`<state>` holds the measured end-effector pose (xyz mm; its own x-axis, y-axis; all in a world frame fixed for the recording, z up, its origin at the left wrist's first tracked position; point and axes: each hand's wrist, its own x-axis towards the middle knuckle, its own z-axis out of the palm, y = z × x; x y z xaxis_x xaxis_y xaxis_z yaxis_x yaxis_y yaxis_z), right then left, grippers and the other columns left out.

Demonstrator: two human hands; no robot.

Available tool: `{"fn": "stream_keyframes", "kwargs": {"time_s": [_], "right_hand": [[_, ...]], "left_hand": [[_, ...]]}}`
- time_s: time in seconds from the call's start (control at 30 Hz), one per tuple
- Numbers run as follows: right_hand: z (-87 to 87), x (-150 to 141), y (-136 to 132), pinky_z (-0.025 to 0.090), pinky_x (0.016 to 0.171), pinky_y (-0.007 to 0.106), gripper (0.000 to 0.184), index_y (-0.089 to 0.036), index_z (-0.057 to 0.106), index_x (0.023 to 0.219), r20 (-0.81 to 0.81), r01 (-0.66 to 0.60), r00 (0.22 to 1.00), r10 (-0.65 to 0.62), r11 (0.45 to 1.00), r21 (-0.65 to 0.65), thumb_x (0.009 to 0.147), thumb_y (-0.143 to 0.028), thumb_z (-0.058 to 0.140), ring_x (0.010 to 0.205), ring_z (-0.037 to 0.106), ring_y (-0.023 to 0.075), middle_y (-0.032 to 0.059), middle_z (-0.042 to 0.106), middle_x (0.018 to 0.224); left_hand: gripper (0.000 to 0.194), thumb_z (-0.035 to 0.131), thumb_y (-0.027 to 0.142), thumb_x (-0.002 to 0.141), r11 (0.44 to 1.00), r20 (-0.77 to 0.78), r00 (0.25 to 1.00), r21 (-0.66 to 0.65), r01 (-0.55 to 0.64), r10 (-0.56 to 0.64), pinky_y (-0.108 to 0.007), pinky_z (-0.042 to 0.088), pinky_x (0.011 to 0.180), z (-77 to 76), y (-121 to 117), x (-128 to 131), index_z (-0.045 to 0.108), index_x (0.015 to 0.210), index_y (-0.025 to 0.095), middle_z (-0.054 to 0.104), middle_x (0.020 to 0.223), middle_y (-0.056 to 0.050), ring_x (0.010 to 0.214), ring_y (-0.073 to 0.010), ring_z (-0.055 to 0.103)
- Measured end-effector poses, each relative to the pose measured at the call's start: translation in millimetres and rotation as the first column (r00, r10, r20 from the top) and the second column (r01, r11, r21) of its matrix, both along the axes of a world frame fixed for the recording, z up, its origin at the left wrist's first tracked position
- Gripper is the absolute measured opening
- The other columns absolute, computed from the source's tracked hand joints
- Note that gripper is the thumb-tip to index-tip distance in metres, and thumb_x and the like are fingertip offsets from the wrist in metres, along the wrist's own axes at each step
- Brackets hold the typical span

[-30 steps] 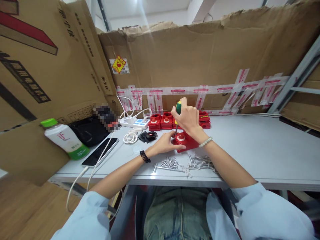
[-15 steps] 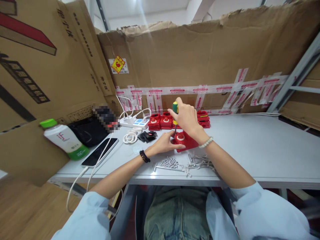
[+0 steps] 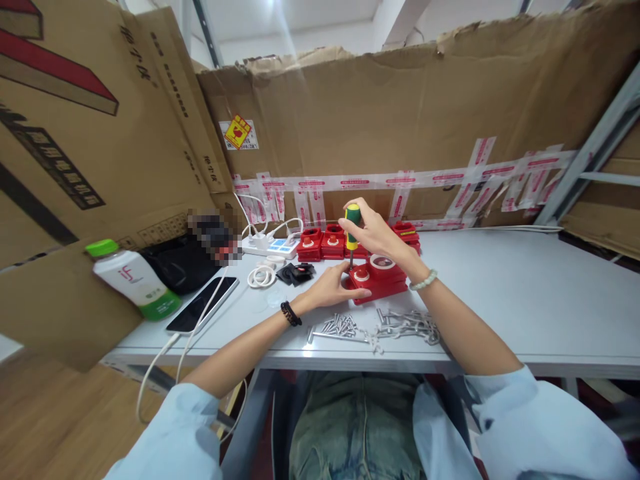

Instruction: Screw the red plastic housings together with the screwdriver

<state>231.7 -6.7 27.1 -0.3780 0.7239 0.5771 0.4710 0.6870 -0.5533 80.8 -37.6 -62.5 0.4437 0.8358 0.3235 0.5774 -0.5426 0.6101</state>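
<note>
Red box: on the table (image 3: 500, 293), centre, just beyond the loose screws (image 3: 340, 325); red box (image 3: 380, 290) lies flat, round white-rimmed window up.
Right hand: (image 3: 373, 230) fingers curled closed round the green-and-yellow screwdriver (image 3: 353, 223), held near upright at the box's far left corner; tip seating not clear.
Left hand: (image 3: 330, 287) part open, thumb and fingers spread about the box's left end, steadying it.
Box handling (judged): stiff, fairly light, smooth shell may slide or twist; window perhaps scratchable. Best hold: side walls, low.
Screwdriver handling (judged): rigid, light; grip the thick handle.
</note>
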Motion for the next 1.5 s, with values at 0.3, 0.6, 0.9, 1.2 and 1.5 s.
{"fn": "stream_keyframes", "kwargs": {"time_s": [0.3, 0.6, 0.9, 1.2, 1.5], "right_hand": [[0.7, 2, 5, 0.045, 0.068, 0.036, 0.029, -0.017, 0.06, 0.093, -0.007, 0.107, 0.994, -0.107, 0.991, 0.076, 0.073, -0.032, 0.073, 0.067, 0.056, 0.0183, 0.0038, 0.065, 0.077], [-7.8, -6, -2, 0.047, 0.069, 0.036, 0.036, -0.015, 0.051, 0.112, -0.116, 0.056, 0.992, -0.057, 0.998, -0.01, 0.08, -0.028, 0.062, 0.07, 0.059, 0.0185, 0.0024, 0.063, 0.079], [-4.5, 4, 4, 0.051, 0.077, 0.037, 0.057, -0.016, 0.047, 0.127, -0.187, -0.105, 0.978, 0.094, 0.993, -0.053, 0.073, -0.024, 0.066, 0.092, 0.064, 0.022, 0.0095, 0.066, 0.104], [-11.2, -4, 4, 0.051, 0.073, 0.035, 0.046, -0.018, 0.047, 0.118, -0.203, -0.105, 0.975, 0.087, 0.991, -0.08, 0.073, -0.021, 0.052, 0.079, 0.063, 0.0181, 0.0013, 0.063, 0.088], [-12.5, -7, 0, 0.045, 0.07, 0.031, 0.036, -0.018, 0.054, 0.106, -0.228, 0.033, 0.973, -0.026, 0.999, 0.029, 0.075, -0.034, 0.063, 0.07, 0.056, 0.0165, -0.0001, 0.059, 0.08]], "left_hand": [[0.056, 0.071, 0.062, 0.07, 1.0, -0.015, 1.0, 0.015, -0.008, 0.008, -0.027, 0.036, 0.059, -0.5, 1, 0, 0.058, 0.097, 0.015, 0.061, 0.081, -0.002, 0.065, -0.0147, 0.051], [0.055, 0.072, 0.061, 0.069, 1.0, 0.001, 1.0, 0.015, -0.008, 0.008, -0.026, 0.036, 0.056, -2.6, 2, -1, 0.057, 0.094, 0.015, 0.058, 0.075, 0.0, 0.061, -0.0129, 0.048], [0.06, 0.072, 0.063, 0.069, 1.0, -0.034, 0.999, 0.018, -0.022, 0.023, -0.029, 0.041, 0.061, -2.4, 2, -2, 0.059, 0.101, 0.014, 0.064, 0.083, -0.005, 0.066, -0.0166, 0.054], [0.032, 0.055, 0.042, 0.091, 0.996, 0.271, 0.962, 0.085, 0.014, -0.037, -0.035, 0.049, 0.088, 8.8, 22, -7, 0.069, 0.099, 0.014, 0.073, 0.105, -0.01, 0.097, -0.023, 0.066], [0.032, 0.074, 0.043, 0.076, 0.987, 0.384, 0.923, 0.146, -0.073, 0.012, -0.026, 0.046, 0.066, 5.5, 39, -1, 0.059, 0.079, 0.014, 0.065, 0.076, -0.003, 0.069, -0.0146, 0.058]]}}
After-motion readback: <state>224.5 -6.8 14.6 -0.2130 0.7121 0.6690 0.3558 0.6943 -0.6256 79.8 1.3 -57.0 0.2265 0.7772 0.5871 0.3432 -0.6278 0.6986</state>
